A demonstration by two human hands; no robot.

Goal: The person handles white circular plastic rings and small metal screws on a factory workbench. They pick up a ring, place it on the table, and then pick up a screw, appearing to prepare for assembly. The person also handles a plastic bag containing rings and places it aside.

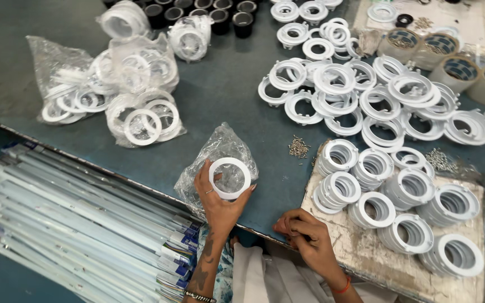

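My left hand point(215, 203) holds a white plastic ring point(230, 178) between thumb and fingers, just above a crumpled clear plastic bag point(220, 150) on the dark table. My right hand point(304, 235) rests at the table's near edge with its fingers curled, beside a worn white board point(366, 247); whether it pinches something small I cannot tell. On that board stand several stacks of white rings point(399, 205). A small heap of screws point(298, 147) lies between the bag and the board.
Loose white ring housings point(366, 95) spread across the right of the table. Bagged rings point(124, 95) lie at the left, black cups point(209, 11) at the back, tape rolls point(461, 70) at the far right. Long boxed tubes point(74, 224) lie below the table edge.
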